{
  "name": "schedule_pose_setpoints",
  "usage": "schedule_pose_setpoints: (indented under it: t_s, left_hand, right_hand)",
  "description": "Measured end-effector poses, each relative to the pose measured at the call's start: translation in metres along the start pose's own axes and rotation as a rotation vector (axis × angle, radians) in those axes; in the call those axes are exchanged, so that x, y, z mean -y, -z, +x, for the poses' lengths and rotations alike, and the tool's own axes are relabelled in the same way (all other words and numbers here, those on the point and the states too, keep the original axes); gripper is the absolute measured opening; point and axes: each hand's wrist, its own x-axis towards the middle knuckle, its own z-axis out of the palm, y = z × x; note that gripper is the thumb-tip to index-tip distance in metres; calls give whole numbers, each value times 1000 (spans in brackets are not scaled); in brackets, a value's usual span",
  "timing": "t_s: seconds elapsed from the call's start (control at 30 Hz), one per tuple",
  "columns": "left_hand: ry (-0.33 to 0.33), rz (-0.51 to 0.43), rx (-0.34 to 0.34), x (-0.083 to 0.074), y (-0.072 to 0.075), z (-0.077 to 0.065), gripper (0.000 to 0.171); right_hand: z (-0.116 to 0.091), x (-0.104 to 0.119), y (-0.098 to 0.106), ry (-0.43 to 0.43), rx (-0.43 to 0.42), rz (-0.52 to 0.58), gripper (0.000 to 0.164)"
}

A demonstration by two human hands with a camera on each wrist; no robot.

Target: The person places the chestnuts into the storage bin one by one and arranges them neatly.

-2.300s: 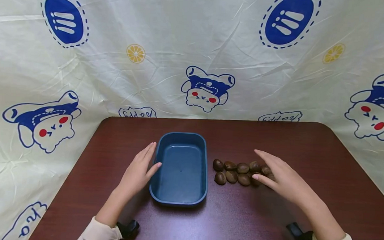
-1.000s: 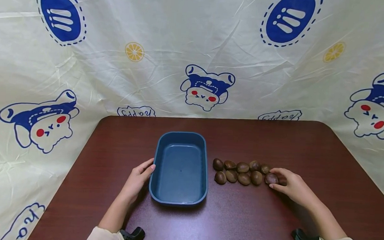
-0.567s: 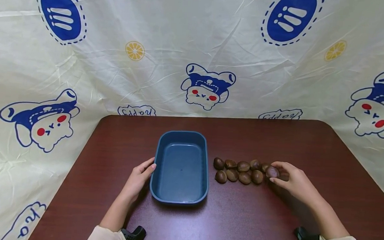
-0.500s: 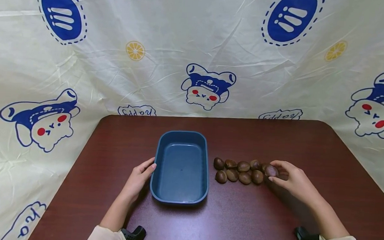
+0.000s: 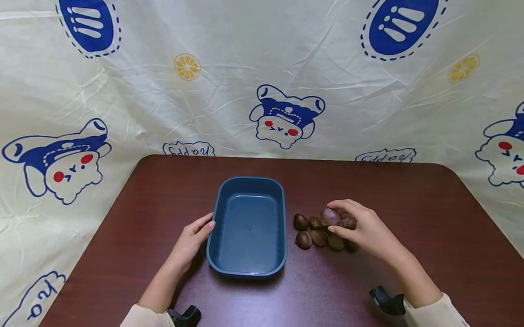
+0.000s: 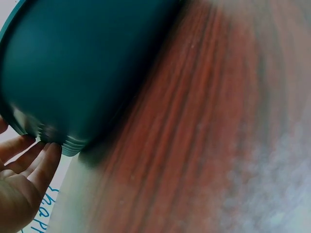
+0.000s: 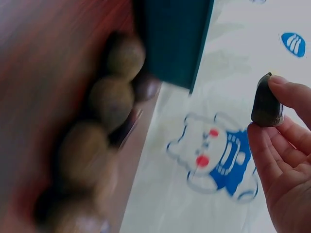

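Table [image 5: 326, 300]; nut [image 7: 266, 104] between right fingers [image 7: 263, 155]

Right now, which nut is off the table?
The nut pinched in the right hand, held in the air; the other visible nuts lie grouped on the table beside the blue box.

The white sheet [image 5: 229, 112] behind the bench [image 5: 341, 182] bears the printed word "happy" in two outlined blue clouds, left [image 5: 189, 150] and right [image 5: 386, 155], along the bench's far edge; the left wrist view catches part of the same word, blue lettering [image 6: 43, 213]. Small print on the right sleeve [image 5: 440, 323] is illegible.
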Motion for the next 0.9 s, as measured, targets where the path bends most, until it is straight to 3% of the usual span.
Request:
schedule_pose_setpoints:
  t_s: [0.17,0.5,0.9]
  left_hand:
    - [-3,-3,5,0,-1,1,45]
    - [9,3,0,-1,2,0,44]
    - [0,11,17,1,4,3,44]
  right_hand:
    - [28,24,-19,55,84,112,45]
    - [63,57,-67,187,251,123,43]
    - [86,75,-119,209,404,150,40]
